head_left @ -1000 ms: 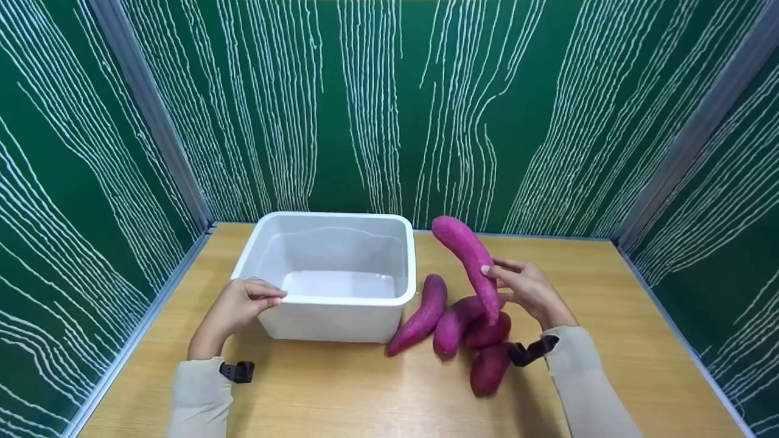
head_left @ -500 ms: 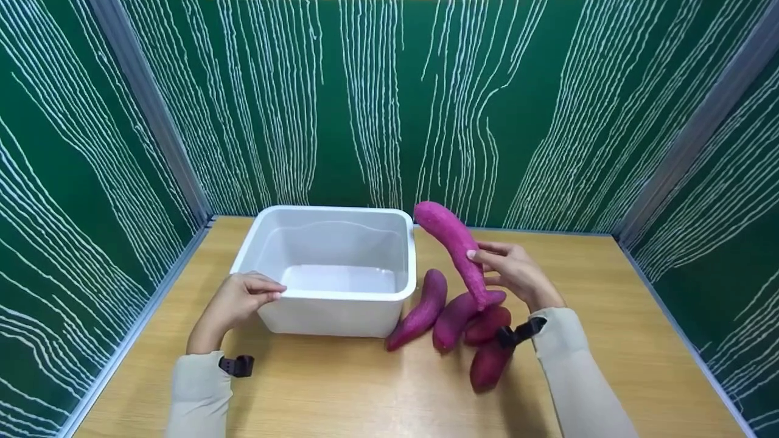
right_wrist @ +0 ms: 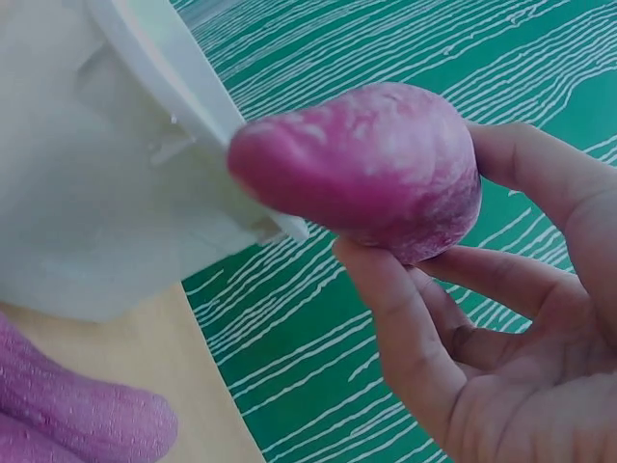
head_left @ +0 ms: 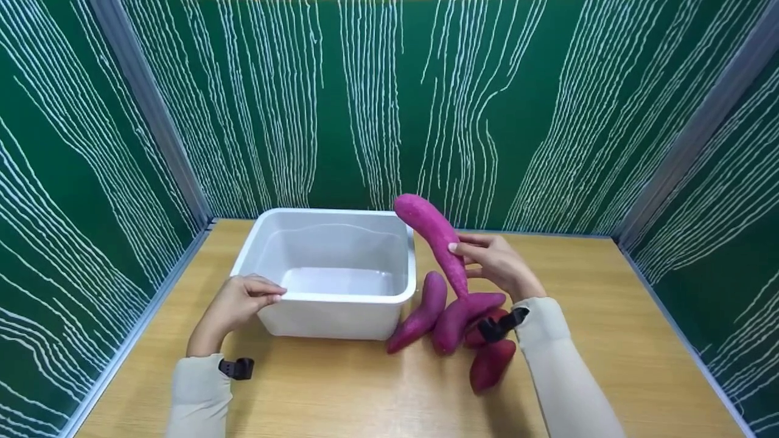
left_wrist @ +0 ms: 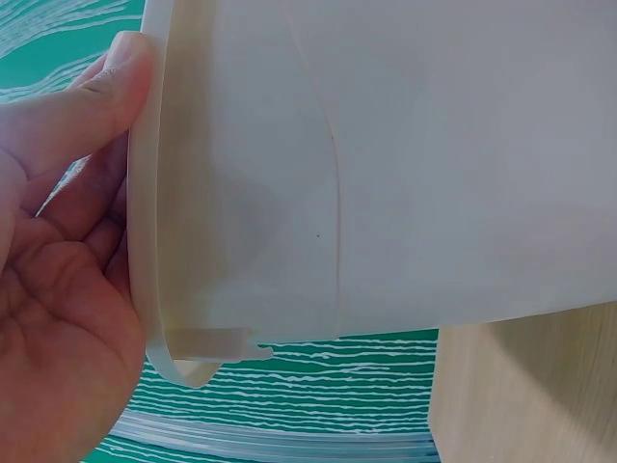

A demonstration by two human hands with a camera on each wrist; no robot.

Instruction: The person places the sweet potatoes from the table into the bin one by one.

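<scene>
My right hand (head_left: pixel 500 266) pinches a long, curved pink-purple sweet potato (head_left: pixel 427 226) between thumb and fingers. It is raised and tilted, its thick end at the bin's right rear corner in the head view. In the right wrist view the held sweet potato (right_wrist: pixel 362 169) points endwise at the camera, near the bin's rim. The white plastic bin (head_left: pixel 331 319) stands open-topped on the table, its inside bare. My left hand (head_left: pixel 237 307) grips the front left of its rim; the left wrist view shows the thumb on the rim (left_wrist: pixel 145 222).
Right of the bin lie more sweet potatoes: a slim one (head_left: pixel 423 316) beside its wall, a curved one (head_left: pixel 456 322), and reddish ones (head_left: pixel 492 365) partly behind my right wrist. Green white-lined panels (head_left: pixel 377 121) enclose the wooden table (head_left: pixel 341 389) at back and sides.
My right hand has moved left and slightly up with the sweet potato, bringing its thick end to the bin's rim. The left hand keeps its grip on the rim.
</scene>
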